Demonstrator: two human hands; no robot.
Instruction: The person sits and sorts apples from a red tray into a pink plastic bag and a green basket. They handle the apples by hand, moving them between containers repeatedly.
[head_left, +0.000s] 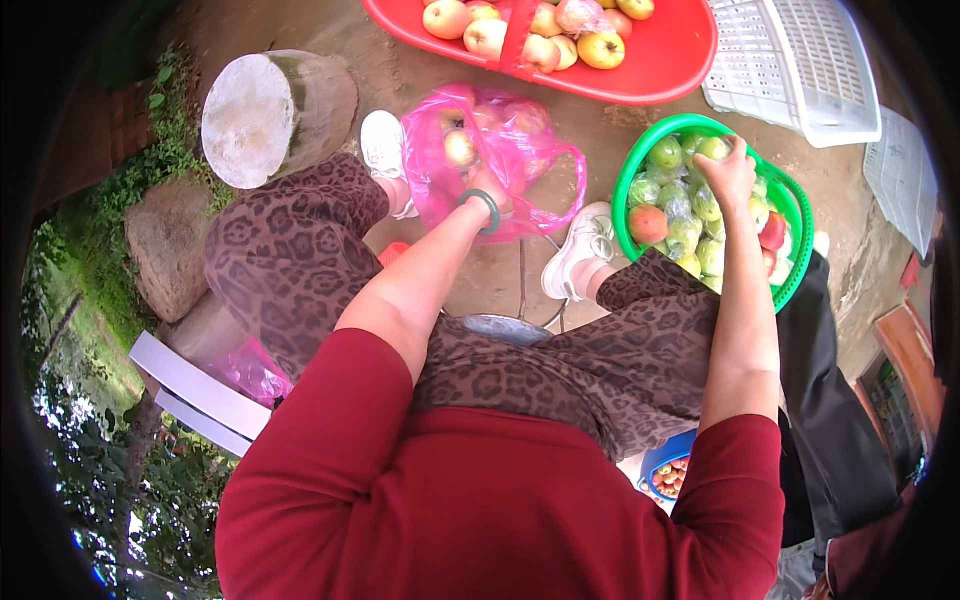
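My left hand (491, 187), with a green bangle at the wrist, reaches into a pink plastic bag (566, 161) on the ground between my feet. Apples (460, 148) lie in the bag; whether the fingers hold one is hidden. My right hand (727, 174) is at the far side of a green plastic basket (624, 196), its fingers around a green, film-wrapped fruit (711, 148). More wrapped green fruits fill the basket, with a few unwrapped reddish fruits (648, 224) among them.
A red basket (675, 64) of apples stands beyond the bag, beside white plastic crates (840, 75). A concrete block (247, 120) and a rock (169, 247) are at the left. A blue container (660, 454) of small fruits is near my right elbow. A person's dark-trousered leg (817, 360) is at the right.
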